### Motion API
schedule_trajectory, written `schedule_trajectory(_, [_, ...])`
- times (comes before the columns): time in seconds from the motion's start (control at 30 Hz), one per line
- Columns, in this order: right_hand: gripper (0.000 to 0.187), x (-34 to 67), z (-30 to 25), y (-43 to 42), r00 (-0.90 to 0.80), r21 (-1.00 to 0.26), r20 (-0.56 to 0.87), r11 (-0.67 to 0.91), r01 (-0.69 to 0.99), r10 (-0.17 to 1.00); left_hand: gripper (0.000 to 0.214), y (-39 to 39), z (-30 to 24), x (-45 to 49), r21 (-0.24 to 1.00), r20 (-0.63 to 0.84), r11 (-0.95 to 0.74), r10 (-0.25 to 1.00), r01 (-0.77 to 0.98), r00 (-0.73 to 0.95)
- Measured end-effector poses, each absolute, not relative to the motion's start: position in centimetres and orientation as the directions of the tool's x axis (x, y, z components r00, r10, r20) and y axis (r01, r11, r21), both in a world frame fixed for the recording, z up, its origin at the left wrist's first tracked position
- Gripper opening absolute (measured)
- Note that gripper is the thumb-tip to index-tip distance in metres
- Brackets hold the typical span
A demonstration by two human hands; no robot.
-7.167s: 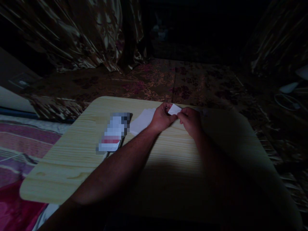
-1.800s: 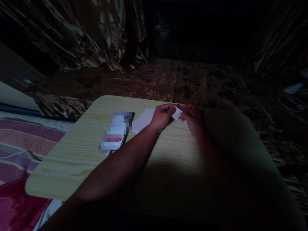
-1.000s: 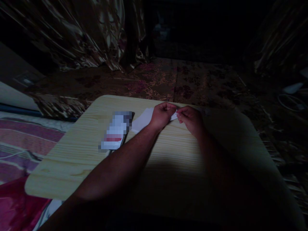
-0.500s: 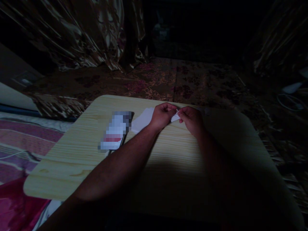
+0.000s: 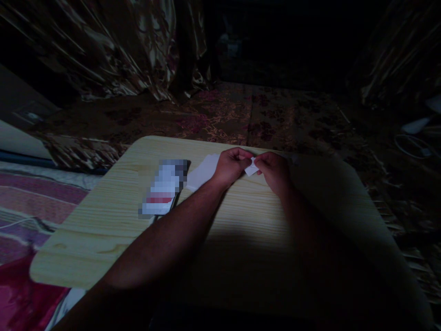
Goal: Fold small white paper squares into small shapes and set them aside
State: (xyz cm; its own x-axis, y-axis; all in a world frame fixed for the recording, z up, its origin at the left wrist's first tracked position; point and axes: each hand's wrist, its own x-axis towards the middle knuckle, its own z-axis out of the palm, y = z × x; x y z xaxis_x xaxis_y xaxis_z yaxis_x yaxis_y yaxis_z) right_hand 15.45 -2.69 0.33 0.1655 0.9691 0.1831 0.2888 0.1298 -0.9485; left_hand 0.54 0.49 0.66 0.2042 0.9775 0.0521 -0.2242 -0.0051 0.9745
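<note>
Both my hands meet near the far edge of a light wooden table [image 5: 113, 216]. My left hand [image 5: 231, 166] and my right hand [image 5: 273, 171] are closed, pinching a small folded piece of white paper [image 5: 251, 166] between their fingertips. Just behind my left hand a white paper sheet [image 5: 203, 171] lies flat on the table. The room is dark and my right forearm is in shadow.
A blurred white and red rectangular object [image 5: 163, 187] lies on the table left of my left arm. A dark floral carpet [image 5: 255, 115] stretches beyond the table, satin curtains [image 5: 113, 50] hang at the back left, striped pink bedding [image 5: 31, 207] lies at the left, and cables [image 5: 411, 142] at the right.
The white paper between my fingers has grown smaller since the earliest frame, folded down; my hands have stayed at the same spot, with small finger movements.
</note>
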Motion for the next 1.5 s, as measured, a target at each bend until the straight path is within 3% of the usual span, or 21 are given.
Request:
schedule_trajectory(0.6, [0.015,15.19,0.33,-2.55,0.233,-0.978,0.165,0.128,0.167,0.958,0.026,0.52,0.32,0.51,0.975,0.053,0.005,0.965,-0.221,0.258])
schedule_trajectory(1.17, [0.012,15.44,0.21,-2.56,0.228,-0.965,0.204,0.157,0.21,0.952,0.024,0.48,0.34,0.49,0.983,0.068,-0.021,0.965,-0.185,0.255])
schedule_trajectory(1.5, [0.016,15.15,0.37,-2.71,0.231,-0.982,0.172,0.147,0.122,0.958,0.022,0.68,0.08,0.53,0.985,0.087,-0.042,0.959,-0.169,0.269])
